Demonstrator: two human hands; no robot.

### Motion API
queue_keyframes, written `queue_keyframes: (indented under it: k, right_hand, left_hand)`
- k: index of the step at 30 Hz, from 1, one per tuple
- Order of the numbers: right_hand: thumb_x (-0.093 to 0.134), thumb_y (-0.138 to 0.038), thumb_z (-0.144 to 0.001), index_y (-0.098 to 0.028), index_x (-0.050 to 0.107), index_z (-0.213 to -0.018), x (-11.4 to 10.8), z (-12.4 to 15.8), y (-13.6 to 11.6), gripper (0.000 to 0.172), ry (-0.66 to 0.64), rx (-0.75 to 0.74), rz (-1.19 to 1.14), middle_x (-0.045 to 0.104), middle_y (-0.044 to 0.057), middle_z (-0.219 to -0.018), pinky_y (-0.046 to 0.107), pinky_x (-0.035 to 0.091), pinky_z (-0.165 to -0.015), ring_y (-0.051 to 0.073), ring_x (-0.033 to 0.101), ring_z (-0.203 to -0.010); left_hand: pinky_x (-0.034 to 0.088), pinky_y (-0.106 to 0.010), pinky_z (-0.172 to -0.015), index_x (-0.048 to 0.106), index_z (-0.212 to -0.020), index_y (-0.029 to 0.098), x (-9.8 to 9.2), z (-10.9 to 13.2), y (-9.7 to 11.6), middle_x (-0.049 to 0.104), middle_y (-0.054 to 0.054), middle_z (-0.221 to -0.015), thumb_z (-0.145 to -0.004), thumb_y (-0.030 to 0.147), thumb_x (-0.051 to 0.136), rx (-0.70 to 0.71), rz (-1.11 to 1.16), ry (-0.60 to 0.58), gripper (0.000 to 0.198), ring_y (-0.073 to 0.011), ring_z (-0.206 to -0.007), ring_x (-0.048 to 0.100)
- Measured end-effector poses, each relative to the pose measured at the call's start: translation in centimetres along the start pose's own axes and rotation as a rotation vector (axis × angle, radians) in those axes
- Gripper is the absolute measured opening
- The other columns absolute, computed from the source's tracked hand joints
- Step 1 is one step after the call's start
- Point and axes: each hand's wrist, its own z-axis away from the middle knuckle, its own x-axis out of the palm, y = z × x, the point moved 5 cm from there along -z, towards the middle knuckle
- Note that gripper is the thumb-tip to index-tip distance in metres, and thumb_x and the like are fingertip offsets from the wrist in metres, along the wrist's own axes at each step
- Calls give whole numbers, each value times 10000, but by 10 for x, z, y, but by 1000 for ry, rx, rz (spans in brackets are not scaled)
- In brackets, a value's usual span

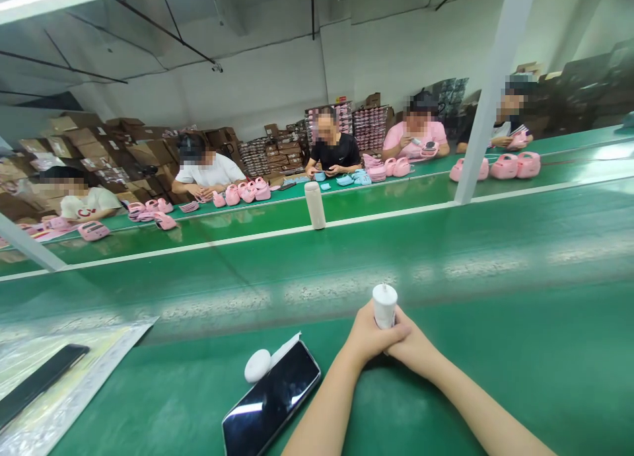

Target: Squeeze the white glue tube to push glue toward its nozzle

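Note:
A small white bottle (pixel 385 305) with a narrow tip stands upright between my two hands, right of centre over the green table. My left hand (pixel 367 335) is wrapped round its left side, the thumb lying across the front. Against it from the right, my right hand (pixel 413 343) is closed round the lower part, its fingers partly hidden behind my left hand. To the left of my forearms lies a dark-screened phone (pixel 272 400), with a round white object (pixel 257 366) touching its upper left edge.
A black phone (pixel 39 383) rests on plastic-covered sheets (pixel 106 357) at the left. A beige bottle (pixel 315 206) stands by the white divider strip. Several people sit across the green table (pixel 495 244) with pink and blue pieces. White posts (pixel 488 106) rise from it.

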Motion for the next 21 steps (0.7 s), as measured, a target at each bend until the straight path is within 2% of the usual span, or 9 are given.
queue_keyframes:
  k: [6, 13, 21]
  right_hand:
    - [559, -343, -667, -125, 446, -1045, -1, 0, 1, 452, -17, 5, 28, 561, 81, -927, 361, 480, -788, 238, 560, -865]
    - [570, -293, -683, -120, 436, -1114, -2, 0, 9, 484, -35, -31, 41, 548, 93, -990, 379, 470, -821, 237, 549, -917]
    - [675, -378, -743, -129, 476, -1080, -8, 3, 15, 464, 16, -46, 89, 508, 76, -978, 385, 455, -809, 213, 523, -837]
  left_hand:
    - [465, -337, -764, 641, -1014, 128, -1, 0, 5, 586, -22, -780, -607, 311, 736, -11, 3, 10, 457, -190, -760, 561]
    - [438, -385, -913, 605, -1183, 154, 0, 1, 7, 644, -74, -1012, -606, 311, 746, 12, 38, -14, 615, -239, -949, 588]
    - [456, -365, -907, 616, -1175, 170, 4, 0, 1, 678, -63, -1005, -621, 273, 758, -25, 92, -51, 581, -227, -937, 619]
